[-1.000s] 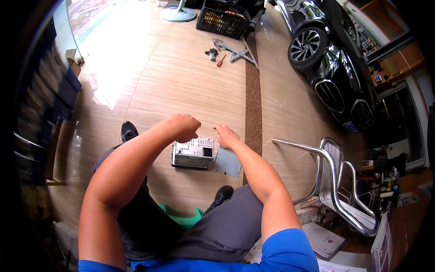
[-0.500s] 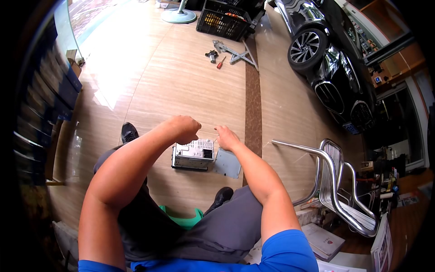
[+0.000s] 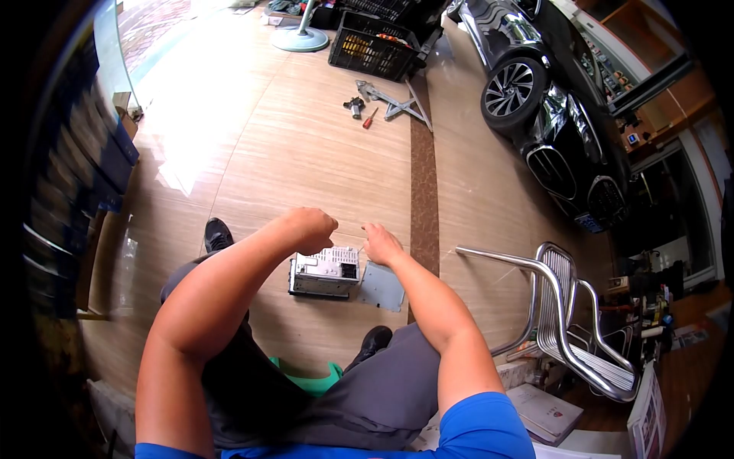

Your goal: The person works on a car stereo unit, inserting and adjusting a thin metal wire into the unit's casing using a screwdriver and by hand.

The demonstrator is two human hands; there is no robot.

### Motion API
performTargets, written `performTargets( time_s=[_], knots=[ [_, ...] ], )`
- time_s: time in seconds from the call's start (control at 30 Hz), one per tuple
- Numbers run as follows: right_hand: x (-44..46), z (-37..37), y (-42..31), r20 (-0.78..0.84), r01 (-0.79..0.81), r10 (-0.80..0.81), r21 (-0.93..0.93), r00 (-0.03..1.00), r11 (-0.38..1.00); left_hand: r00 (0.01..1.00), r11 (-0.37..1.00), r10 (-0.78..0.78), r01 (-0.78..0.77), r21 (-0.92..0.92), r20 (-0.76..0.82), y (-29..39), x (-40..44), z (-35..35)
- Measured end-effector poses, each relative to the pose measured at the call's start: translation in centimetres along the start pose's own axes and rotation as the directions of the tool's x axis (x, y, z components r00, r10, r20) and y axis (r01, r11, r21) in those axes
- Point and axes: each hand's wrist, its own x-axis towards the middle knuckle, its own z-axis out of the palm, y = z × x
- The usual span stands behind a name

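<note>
A boxy metal car stereo unit, with a slotted top and a dark connector socket, lies on the floor between my feet. Just above its far left corner is my left hand, its fingers curled inward and mostly hidden behind the back of the hand. Off the unit's far right corner, my right hand has its fingers bent together and pointing left. Whatever either hand holds is too small or hidden to make out. Beside the unit, below my right hand, a flat grey metal plate rests on the floor.
Farther off lie a red-handled screwdriver, a small dark motor-like part and a metal scissor-shaped bracket. A black crate stands beyond them. At right are a black car and a chrome-framed chair.
The view has tilted slightly, so the floor objects sit a little lower. Both hands keep nearly the same places over the stereo unit.
</note>
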Motion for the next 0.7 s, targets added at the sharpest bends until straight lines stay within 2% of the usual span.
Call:
performTargets(
  time_s=[0.3,0.43,0.53,0.7],
  knots=[
    [0.53,0.51,0.63,0.007,0.058,-0.057,-0.018,0.998,0.998,1.000,1.000,0.003,-0.003,-0.001,-0.010,-0.09,-0.17,-0.01],
    [0.18,-0.20,0.08,0.046,0.031,-0.029,-0.024,0.999,0.999,1.000,1.000,0.014,-0.014,0.003,-0.025,-0.22,-0.17,0.14],
    [-0.20,-0.23,-0.26,0.039,0.003,-0.002,-0.017,0.999,1.000,0.999,1.000,0.012,-0.012,-0.003,-0.032,-0.26,-0.11,0.26],
    [0.34,0.77,0.45,-0.033,0.049,-0.049,0.004,0.998,0.999,1.000,1.000,0.012,-0.012,-0.007,-0.027,-0.17,-0.12,0.16]
  ],
)
